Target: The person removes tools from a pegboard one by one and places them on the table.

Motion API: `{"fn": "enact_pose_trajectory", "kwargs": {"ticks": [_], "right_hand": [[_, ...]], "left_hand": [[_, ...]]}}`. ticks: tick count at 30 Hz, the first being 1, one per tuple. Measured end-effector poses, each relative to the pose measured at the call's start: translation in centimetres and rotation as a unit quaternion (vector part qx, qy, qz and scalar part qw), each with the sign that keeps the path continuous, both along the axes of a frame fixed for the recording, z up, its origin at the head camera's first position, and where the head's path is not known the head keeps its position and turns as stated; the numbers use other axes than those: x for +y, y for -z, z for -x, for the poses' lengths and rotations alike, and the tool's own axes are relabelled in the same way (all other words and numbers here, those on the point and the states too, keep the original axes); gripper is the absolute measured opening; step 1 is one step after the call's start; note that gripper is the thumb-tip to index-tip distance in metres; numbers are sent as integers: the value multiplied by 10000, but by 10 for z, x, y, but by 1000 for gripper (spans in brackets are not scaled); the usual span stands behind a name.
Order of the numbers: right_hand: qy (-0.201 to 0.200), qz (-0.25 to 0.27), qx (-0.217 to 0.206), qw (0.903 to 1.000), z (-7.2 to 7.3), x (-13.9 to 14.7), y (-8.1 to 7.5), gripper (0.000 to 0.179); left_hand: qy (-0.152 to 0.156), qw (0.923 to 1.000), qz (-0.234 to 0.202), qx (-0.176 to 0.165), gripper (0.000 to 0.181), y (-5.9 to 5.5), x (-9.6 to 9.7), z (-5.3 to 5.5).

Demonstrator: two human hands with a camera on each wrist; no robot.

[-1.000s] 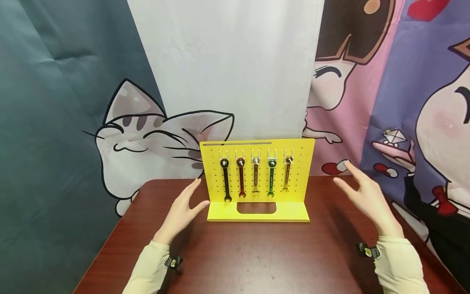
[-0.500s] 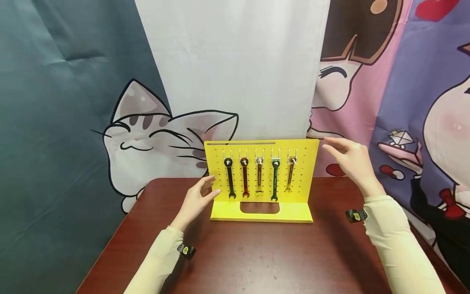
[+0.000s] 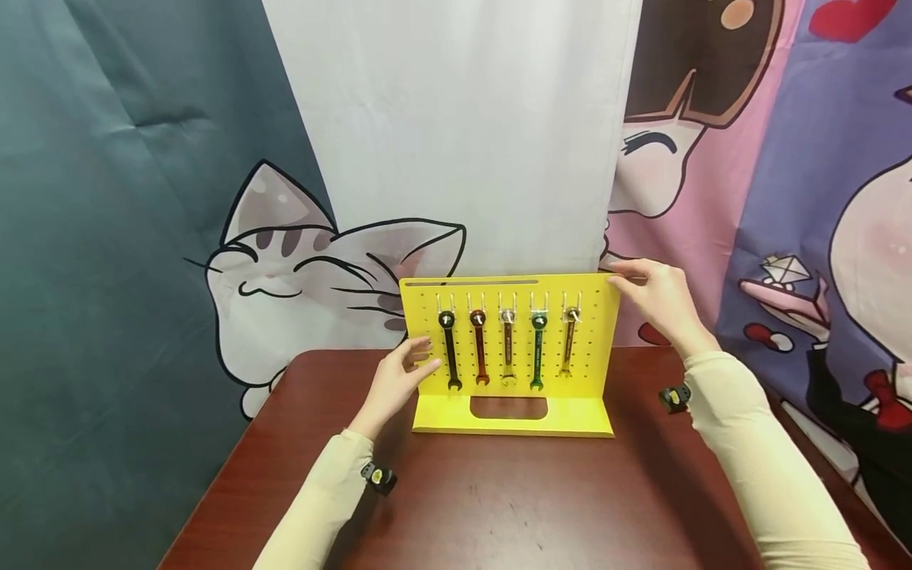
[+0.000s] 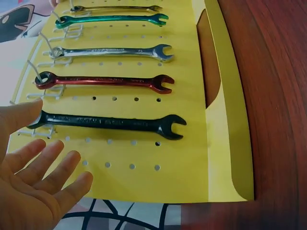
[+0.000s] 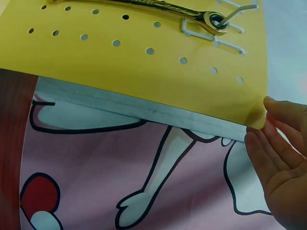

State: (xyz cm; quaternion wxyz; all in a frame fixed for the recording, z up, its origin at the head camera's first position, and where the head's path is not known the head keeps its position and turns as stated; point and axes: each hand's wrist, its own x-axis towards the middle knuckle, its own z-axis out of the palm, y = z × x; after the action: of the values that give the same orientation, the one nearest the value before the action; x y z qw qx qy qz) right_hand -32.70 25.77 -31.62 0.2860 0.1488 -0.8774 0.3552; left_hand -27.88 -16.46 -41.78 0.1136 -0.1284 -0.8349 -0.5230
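Note:
A yellow pegboard stand (image 3: 435,412) stands upright on the table. Along it hang a black wrench (image 3: 451,356), a red wrench (image 3: 480,355), a silver wrench (image 3: 508,348), a green wrench (image 3: 537,358) and a gold wrench (image 3: 568,348), ring ends on white hooks. With thumb and fingers my right hand (image 3: 659,301) pinches the board's top right corner, as the right wrist view shows. My left hand (image 3: 393,384) is at the board's left edge, fingers loosely spread, nearest the black wrench (image 4: 105,121). Whether it touches the board I cannot tell.
The stand is on a dark reddish-brown table (image 3: 484,507). Just behind hangs a curtain (image 3: 463,142) printed with cartoon figures. A cut-out slot (image 3: 508,408) runs through the low front of the stand.
My right hand has moved left and inward to the board's top right corner and now pinches it. My left hand has come right, closer to the board's left edge. The wrenches still hang.

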Motion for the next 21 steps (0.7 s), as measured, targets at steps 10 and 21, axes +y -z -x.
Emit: {"fn": "enact_pose_trajectory", "kwargs": {"ticks": [10,21], "right_hand": [[18,-237,-680,9974,7,3,-7,30],[-140,-352,-1054,9937,10,5,-13,30]], "left_hand": [[-33,9996,2,-264,50,0,5,22],[238,9955,-785,-470,42,6,12,36]]}}
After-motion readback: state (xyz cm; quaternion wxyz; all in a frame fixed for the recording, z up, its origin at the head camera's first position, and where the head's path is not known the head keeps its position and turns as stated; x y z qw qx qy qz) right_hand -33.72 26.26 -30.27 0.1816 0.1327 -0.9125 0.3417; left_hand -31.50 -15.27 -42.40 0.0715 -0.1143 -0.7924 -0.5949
